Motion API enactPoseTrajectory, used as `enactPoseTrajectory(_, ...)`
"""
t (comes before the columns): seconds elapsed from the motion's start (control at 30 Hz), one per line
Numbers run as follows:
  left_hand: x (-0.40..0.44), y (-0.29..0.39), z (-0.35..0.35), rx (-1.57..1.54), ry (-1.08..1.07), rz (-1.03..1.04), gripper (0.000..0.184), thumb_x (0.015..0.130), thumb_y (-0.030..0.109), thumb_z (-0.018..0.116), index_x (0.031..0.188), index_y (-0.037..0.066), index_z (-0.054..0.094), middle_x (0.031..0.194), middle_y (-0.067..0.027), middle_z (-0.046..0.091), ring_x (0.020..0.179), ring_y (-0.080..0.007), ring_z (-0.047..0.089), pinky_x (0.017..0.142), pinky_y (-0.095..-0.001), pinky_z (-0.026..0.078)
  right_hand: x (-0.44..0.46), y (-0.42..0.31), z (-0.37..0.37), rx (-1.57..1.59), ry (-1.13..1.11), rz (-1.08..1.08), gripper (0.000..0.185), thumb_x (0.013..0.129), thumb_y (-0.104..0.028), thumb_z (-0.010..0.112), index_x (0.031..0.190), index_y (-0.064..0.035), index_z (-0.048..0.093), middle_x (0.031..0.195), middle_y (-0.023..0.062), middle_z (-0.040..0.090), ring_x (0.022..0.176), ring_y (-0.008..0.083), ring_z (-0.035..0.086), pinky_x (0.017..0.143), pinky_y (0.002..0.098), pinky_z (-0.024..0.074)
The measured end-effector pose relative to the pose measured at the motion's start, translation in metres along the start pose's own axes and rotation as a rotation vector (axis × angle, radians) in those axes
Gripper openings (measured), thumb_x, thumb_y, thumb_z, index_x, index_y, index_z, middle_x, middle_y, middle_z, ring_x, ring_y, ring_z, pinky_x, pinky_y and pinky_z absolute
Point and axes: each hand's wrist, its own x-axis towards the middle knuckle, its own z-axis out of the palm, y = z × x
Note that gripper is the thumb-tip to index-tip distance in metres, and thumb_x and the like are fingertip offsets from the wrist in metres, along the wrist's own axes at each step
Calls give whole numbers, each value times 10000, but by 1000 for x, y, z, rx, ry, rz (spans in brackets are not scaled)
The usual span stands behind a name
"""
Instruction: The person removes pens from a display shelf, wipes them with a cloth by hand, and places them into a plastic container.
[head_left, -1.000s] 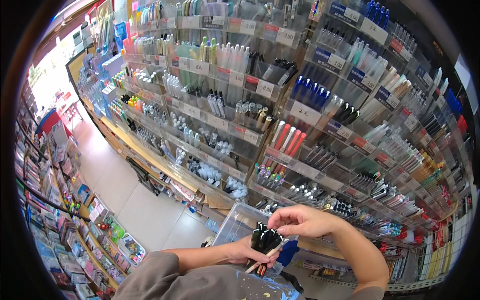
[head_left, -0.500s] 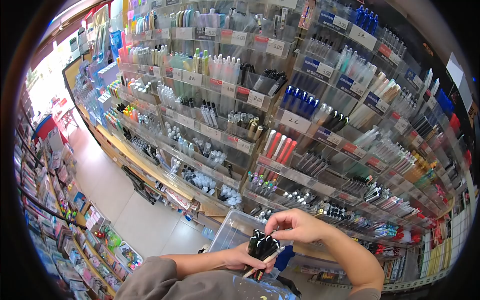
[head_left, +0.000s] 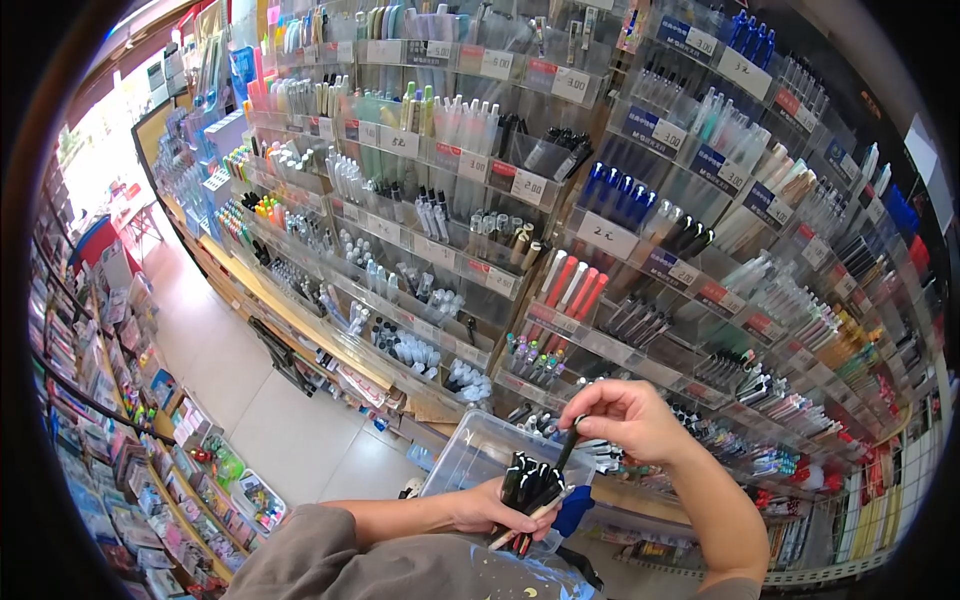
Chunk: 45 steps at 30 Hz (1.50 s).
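My left hand (head_left: 497,508) is closed round a bundle of black pens (head_left: 527,482), with one pale pen (head_left: 545,510) lying slanted among them. Above the bundle, my right hand (head_left: 625,418) pinches the top end of a single black pen (head_left: 569,446). That pen's lower end reaches down to the bundle; whether it still touches the other pens I cannot tell. Behind my hands is a clear plastic box (head_left: 462,446), its inside partly hidden by the hands and pens.
A tall rack (head_left: 520,265) of clear compartments full of pens, with price labels, rises in front of me. A blue cloth-like thing (head_left: 575,508) hangs beside the box. Low shelves of packaged goods (head_left: 130,490) stand left, across the tiled floor (head_left: 290,425).
My right hand has risen from the bundle, drawing one black pen upward. The left hand keeps its hold on the bundle. The view has shifted slightly.
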Motion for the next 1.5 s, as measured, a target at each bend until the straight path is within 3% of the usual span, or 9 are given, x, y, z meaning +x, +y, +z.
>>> enactPoseTrajectory(0.13,1,0,-3,13,-27,13,325,710,103,686,954,46,479,774,-26,490,765,-149,512,632,-248,419,-12,-40,-15,-120,210,-278,144,773,44,564,909,8,595,880,64,608,816,104,563,712,226,459)
enactPoseTrajectory(0.27,1,-1,-5,-12,5,-9,341,712,99,684,978,42,477,774,-29,493,774,-161,510,647,-260,410,-37,-102,-39,-471,493,-818,116,785,34,562,880,-24,594,918,98,602,815,137,569,709,234,471)
enactPoseTrajectory(0.43,3,-3,-10,12,-8,-12,349,728,111,673,1015,51,484,834,-31,500,792,-156,513,644,-255,401,-69,-153,-56,-672,1014,-1248,142,841,3,507,957,-32,580,1000,110,600,929,158,569,812,246,470)
enactPoseTrajectory(0.53,1,-5,-10,-61,23,-28,328,734,128,671,995,56,485,838,-31,497,808,-150,511,628,-246,393,-64,-155,-60,-915,1089,-1158,147,832,9,519,955,-28,591,999,96,602,929,147,564,824,250,461)
enactPoseTrajectory(0.6,0,-6,-11,-81,71,-29,319,740,139,668,988,55,487,840,-32,496,819,-151,510,623,-244,397,-54,-150,-62,-1001,991,-1090,107,818,44,528,889,-9,588,953,70,604,882,119,551,783,220,434)
enactPoseTrajectory(0.9,-4,-7,-17,-134,90,8,291,761,152,649,979,50,487,837,-50,502,830,-159,514,657,-264,425,-14,-139,-67,-1000,661,-712,80,749,81,512,773,19,556,923,76,552,780,139,527,689,237,425)
enactPoseTrajectory(1.23,-2,-3,-19,-283,99,67,289,763,86,636,1007,55,484,854,-50,505,811,-162,520,761,-314,446,-5,-144,-65,-983,601,-421,115,726,64,524,826,13,498,802,70,505,717,151,513,652,256,426)
enactPoseTrajectory(1.4,-2,3,-22,-258,105,114,318,751,74,643,1033,45,498,906,-47,523,873,-177,540,839,-347,451,-4,-144,-65,-1107,586,-418,165,712,66,530,851,14,457,790,87,503,725,174,519,679,282,437)
enactPoseTrajectory(1.5,-4,9,-18,-261,87,135,320,769,61,621,1059,36,486,893,-48,518,872,-176,541,899,-375,431,1,-133,-48,-1445,824,-817,167,733,36,545,887,-2,495,787,67,513,714,142,519,647,257,429)
